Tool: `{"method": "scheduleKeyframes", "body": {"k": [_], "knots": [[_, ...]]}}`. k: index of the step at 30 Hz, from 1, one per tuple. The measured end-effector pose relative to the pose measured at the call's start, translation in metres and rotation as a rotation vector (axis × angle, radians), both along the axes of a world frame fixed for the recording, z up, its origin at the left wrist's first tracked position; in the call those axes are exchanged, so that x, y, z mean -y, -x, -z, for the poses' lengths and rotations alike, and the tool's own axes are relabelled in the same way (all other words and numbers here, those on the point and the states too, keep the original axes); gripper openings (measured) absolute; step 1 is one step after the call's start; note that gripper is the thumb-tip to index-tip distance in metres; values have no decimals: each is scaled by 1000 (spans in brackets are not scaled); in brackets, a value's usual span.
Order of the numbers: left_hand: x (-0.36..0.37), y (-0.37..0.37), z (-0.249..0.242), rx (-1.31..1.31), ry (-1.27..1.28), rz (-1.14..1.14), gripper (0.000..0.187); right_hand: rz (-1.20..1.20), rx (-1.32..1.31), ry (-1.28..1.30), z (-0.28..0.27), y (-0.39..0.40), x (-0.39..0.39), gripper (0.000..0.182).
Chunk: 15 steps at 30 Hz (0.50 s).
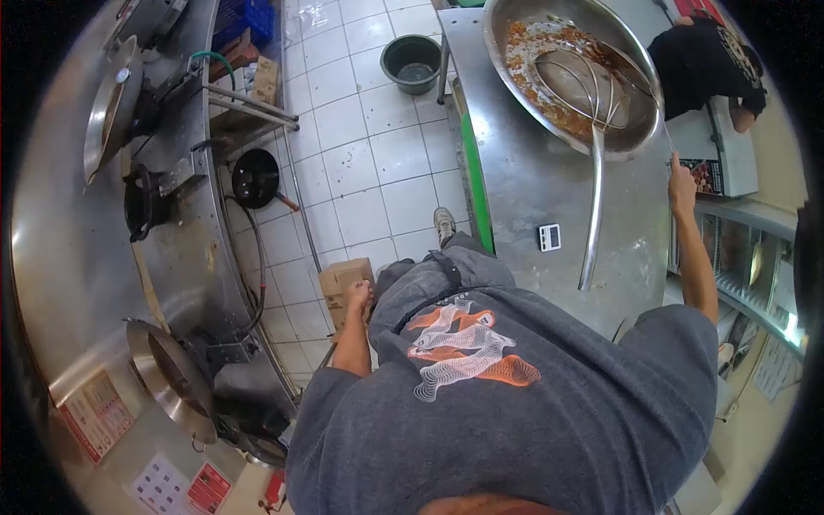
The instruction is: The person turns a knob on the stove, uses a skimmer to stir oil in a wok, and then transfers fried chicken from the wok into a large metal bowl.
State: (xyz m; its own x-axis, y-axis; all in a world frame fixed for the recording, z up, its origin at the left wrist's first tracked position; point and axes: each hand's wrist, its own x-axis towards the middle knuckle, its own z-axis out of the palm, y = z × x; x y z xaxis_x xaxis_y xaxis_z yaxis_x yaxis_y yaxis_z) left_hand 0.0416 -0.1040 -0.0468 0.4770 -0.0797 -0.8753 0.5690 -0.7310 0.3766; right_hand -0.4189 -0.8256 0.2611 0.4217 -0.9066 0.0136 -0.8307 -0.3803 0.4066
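Observation:
My right hand (682, 183) is closed around the thin handle of a long metal utensil at the right edge of the steel table. That handle reaches up to the rim of a large metal bowl (500, 64), and the utensil's far end is hard to make out. Orange-brown bits and residue coat the inside of the bowl. A wire skimmer (595, 184) rests in it, its long handle lying out over the table towards me. Down at my side, my left hand (359, 296) is curled into a fist beside a cardboard box (343, 276), with nothing visible in it.
A small white digital timer (549, 238) lies on the steel table (524, 184). On the tiled floor stands a dark green tub (410, 64). Woks (172, 378) and burners line the left counter. Another person in black (704, 64) bends over at the upper right.

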Motion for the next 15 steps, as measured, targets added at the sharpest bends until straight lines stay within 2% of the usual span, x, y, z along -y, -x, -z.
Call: {"method": "scheduleKeyframes", "body": {"k": [2,5,9,12,15], "knots": [[-13,9,5,24,-52,-5,18,0,-21,-18,3,4,5,42],[5,13,-29,42,24,-105,13,15,7,-33,2,5,-4,44],[12,-3,-1,-44,104,-56,13,-42,74,-33,8,19,6,44],[45,-8,-15,1,63,-33,17,50,62,-58,-7,-12,-20,44],[62,-11,-28,58,53,5,21,41,178,-63,-2,-15,-16,44]]}}
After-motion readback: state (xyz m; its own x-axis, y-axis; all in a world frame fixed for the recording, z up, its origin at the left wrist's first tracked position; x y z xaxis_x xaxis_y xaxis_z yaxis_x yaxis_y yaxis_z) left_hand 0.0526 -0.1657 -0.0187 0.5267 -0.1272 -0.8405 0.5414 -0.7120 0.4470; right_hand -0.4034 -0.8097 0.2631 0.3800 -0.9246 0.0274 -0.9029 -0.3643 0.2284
